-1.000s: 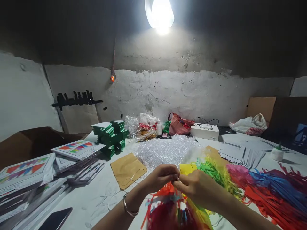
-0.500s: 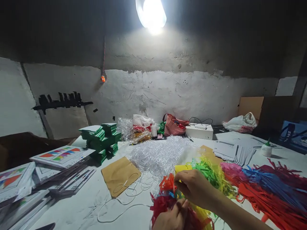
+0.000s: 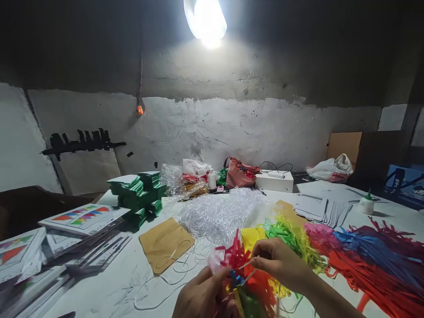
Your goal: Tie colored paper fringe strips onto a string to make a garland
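Note:
A bunch of coloured tassels (image 3: 233, 251), crimson at its top with blue, orange, yellow and green lower down, is between my hands at the table's front. My left hand (image 3: 207, 289) has its fingers closed on the left side of the bunch. Above and to the right, my right hand (image 3: 276, 263) pinches a thin white string that runs to the blue part. Behind the hands lies a heap of clear shiny strands (image 3: 220, 214). Yellow and green tassels (image 3: 286, 234) lie just beyond my right hand.
Red tassels (image 3: 371, 278) and blue tassels (image 3: 364, 247) spread at the right, near a small glue bottle (image 3: 367, 204). Green stacks (image 3: 135, 194) and printed cards (image 3: 86, 218) stand left. A brown paper piece (image 3: 162, 243) with white cord lies left of centre.
The bunch has turned, with crimson strips now at its top. My left hand has moved left and up; my right hand has shifted slightly right, and a white string now shows in its pinch.

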The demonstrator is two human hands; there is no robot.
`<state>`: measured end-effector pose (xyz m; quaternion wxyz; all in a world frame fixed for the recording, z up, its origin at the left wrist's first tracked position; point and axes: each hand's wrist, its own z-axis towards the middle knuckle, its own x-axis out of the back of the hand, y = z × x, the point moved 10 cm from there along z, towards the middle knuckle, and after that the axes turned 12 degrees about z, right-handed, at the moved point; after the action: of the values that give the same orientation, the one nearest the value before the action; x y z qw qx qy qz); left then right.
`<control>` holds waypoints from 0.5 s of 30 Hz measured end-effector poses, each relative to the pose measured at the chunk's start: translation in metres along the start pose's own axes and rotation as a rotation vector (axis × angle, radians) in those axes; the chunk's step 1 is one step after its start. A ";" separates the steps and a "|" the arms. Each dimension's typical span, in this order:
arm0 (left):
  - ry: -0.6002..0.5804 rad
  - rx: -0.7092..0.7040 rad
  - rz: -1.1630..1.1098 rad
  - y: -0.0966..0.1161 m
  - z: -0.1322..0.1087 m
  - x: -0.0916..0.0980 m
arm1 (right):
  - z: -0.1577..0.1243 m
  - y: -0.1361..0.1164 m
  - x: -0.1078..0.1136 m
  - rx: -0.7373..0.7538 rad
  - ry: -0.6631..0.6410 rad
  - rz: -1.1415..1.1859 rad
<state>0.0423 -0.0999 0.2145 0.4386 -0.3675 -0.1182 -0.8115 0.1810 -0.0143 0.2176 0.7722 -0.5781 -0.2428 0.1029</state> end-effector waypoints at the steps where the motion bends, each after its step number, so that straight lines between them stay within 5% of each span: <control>1: -0.016 -0.018 0.024 0.002 0.000 -0.001 | 0.000 0.002 -0.004 0.003 -0.014 0.021; 10: -0.029 -0.023 0.114 0.002 0.015 0.004 | -0.002 0.016 -0.031 0.026 -0.099 0.087; 15: -0.163 0.050 -0.161 -0.013 0.011 -0.014 | 0.003 0.025 -0.035 0.016 -0.136 0.068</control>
<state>0.0421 -0.0784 0.2141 0.3699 -0.4106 -0.2028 -0.8084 0.1528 -0.0197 0.1853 0.7544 -0.5717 -0.2739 0.1700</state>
